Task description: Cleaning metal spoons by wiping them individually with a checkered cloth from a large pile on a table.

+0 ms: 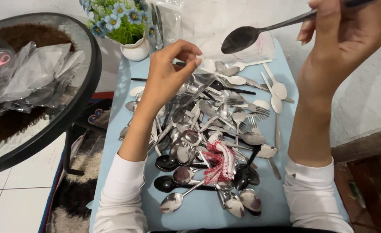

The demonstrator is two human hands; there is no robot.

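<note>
My right hand point(341, 39) is raised at the upper right and grips the handle of a dark metal spoon point(242, 38), whose bowl hangs over the far end of the table. My left hand point(169, 71) hovers above the pile with thumb and fingertips pinched together; whether it pinches something thin I cannot tell. Below both hands lies a heap of metal and black spoons and forks point(207, 129) on a light blue table point(125, 86). A red-and-white cloth point(219, 162) lies crumpled on the heap.
A white pot of blue flowers point(128, 26) stands at the table's far left corner, beside clear plastic packaging point(169, 21). A round glass table point(35, 86) with plastic bags on it sits to the left. A white wall is at the right.
</note>
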